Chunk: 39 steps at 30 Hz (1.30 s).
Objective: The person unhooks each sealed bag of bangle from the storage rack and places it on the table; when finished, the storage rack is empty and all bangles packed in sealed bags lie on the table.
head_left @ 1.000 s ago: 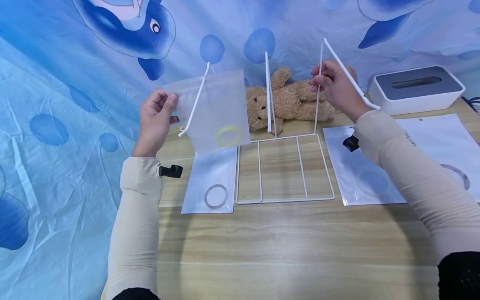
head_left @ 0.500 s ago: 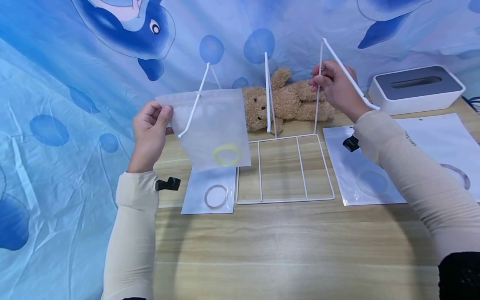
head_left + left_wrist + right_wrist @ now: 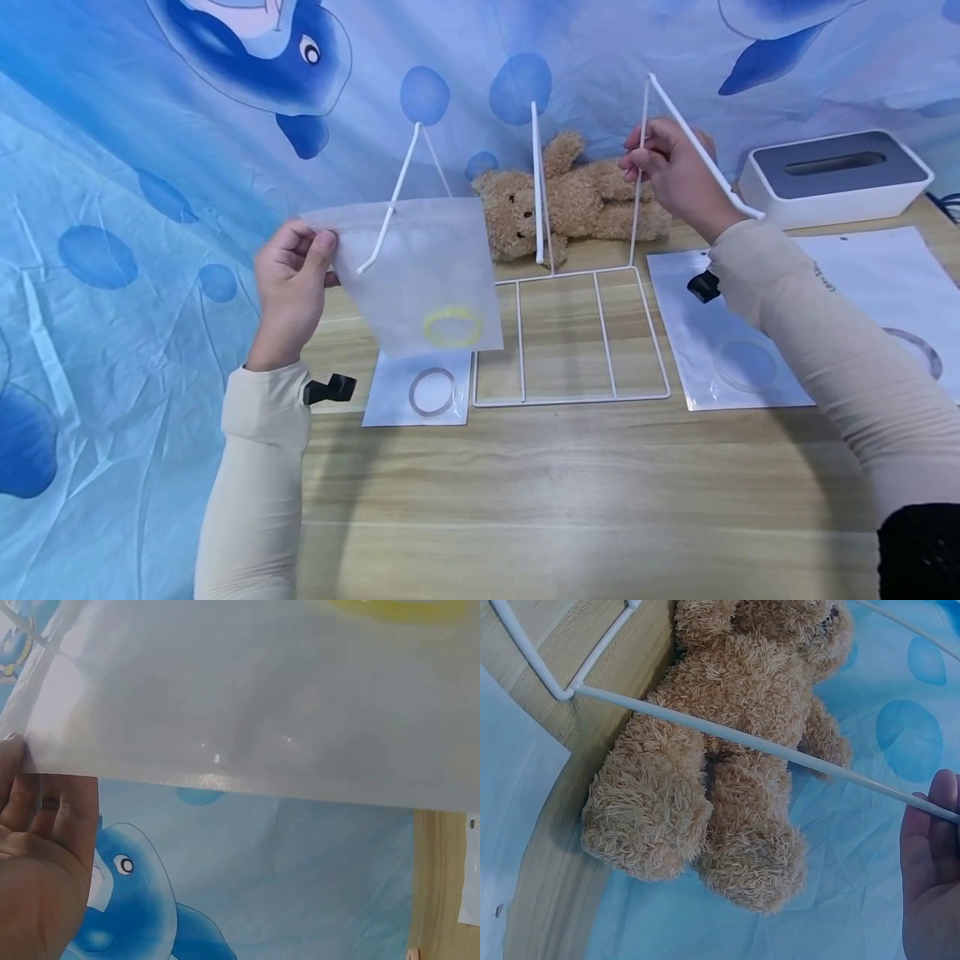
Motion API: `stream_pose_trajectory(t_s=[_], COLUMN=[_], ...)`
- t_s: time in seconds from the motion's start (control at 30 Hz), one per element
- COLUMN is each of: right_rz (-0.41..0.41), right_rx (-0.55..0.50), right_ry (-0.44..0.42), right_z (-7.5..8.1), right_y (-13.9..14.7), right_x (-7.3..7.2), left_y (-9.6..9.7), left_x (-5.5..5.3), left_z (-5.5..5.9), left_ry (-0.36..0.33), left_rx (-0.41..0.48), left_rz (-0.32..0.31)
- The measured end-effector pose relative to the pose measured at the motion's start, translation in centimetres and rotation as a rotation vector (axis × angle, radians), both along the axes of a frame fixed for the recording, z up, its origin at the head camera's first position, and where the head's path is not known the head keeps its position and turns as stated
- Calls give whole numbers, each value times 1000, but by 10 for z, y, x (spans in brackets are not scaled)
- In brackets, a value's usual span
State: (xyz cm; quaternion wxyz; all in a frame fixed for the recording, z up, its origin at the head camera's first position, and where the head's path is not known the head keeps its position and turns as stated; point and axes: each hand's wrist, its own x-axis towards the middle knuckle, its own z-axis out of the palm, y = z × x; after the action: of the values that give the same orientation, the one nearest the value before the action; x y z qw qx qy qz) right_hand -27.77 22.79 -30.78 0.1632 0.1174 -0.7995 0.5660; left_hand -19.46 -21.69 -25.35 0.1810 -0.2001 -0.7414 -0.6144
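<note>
My left hand (image 3: pixel 291 287) pinches the upper left corner of a frosted, see-through plastic bag (image 3: pixel 412 267), thumb in front. A yellow ring (image 3: pixel 452 327) shows low on the bag; whether it lies inside I cannot tell. The bag sits between the sloping front arm and the rear wire of the left holder of a white wire rack (image 3: pixel 570 402). In the left wrist view, the bag (image 3: pixel 247 705) fills the upper part above my fingers. My right hand (image 3: pixel 671 167) grips the thin upright wire at the rack's right side, also seen in the right wrist view as a white wire (image 3: pixel 765 744).
A brown teddy bear (image 3: pixel 577 204) lies behind the rack. A tissue box (image 3: pixel 832 179) stands at the back right. Flat bags with round rings lie left (image 3: pixel 390 400) and right (image 3: pixel 690 333) of the rack on the wooden table (image 3: pixel 555 500). A blue dolphin curtain (image 3: pixel 135 208) hangs behind.
My left hand has moved down and slightly left with the bag, which has sunk lower behind the left arm of the rack. The right hand keeps its place on the wire.
</note>
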Motion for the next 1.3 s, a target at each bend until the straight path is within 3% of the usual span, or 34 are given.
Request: stream_pose_trajectory(t_s=[0.23,0.53,0.8,0.97,1.13,1.2,1.3], right_rz=[-31,-14,10,3,6,7,1], right_rx=[54,11,2,8,0,-3,-2], right_ry=[29,-11,-49,-48,-47,-42,-35], right_z=[0,-1,0,2,2,1,0], right_y=[0,1,1,1,1,0,0], right_x=[-3,-4,-2,-1,-1,-1,-2], left_y=[0,-2,-7,-7,-8,-9,-13], left_x=[8,20,36,43,48,50,54], left_z=[1,0,-1,0,-2,-4,-6], left_ry=[32,11,75,66,64,64,52], left_rx=[-6,57,52,153,307,335,342], left_rz=[-9,-15,-13,-84,-233,-277,-294])
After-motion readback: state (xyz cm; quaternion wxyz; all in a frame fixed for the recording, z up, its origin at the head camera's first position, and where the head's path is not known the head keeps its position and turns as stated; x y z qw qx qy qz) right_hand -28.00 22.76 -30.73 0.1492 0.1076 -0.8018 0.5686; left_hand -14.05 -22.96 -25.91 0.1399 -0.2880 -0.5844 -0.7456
